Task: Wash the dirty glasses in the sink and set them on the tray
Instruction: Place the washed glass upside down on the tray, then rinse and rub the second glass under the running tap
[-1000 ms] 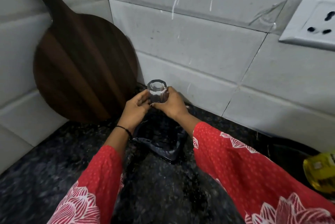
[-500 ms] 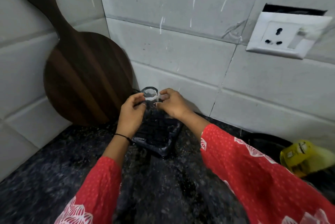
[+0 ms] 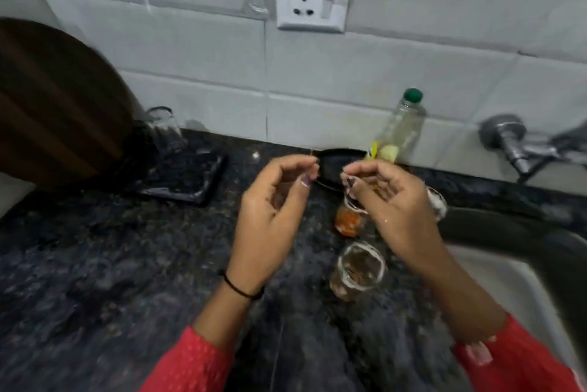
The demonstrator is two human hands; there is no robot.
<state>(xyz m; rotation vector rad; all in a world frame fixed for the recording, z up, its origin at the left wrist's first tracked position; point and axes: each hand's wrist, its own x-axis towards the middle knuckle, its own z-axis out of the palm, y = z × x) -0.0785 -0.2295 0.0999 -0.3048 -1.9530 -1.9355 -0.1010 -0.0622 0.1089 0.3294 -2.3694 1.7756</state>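
Okay so left hand [image 3: 270, 210] and right hand [image 3: 394, 201] hover loosely curled, empty, and the small clear brown-stained glass tumbler [image 3: 357, 268] at the right's 7 o'clock looks light, slippery, breakable, so I'd wrap its sides.

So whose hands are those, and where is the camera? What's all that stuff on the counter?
There is no machine here, just a person washing up. The camera sits on their head and looks down, so you see their own two arms in red sleeves. The left hand and the right hand hover over the dark counter, fingers loosely curled, holding nothing. On the left, a clear glass stands at the far end of the black tray. Near the hands stand the dirty ones: an orange-stained glass, a brownish glass, and a third glass peeking out behind the right hand. The sink is on the right, with a green-capped bottle by the wall.
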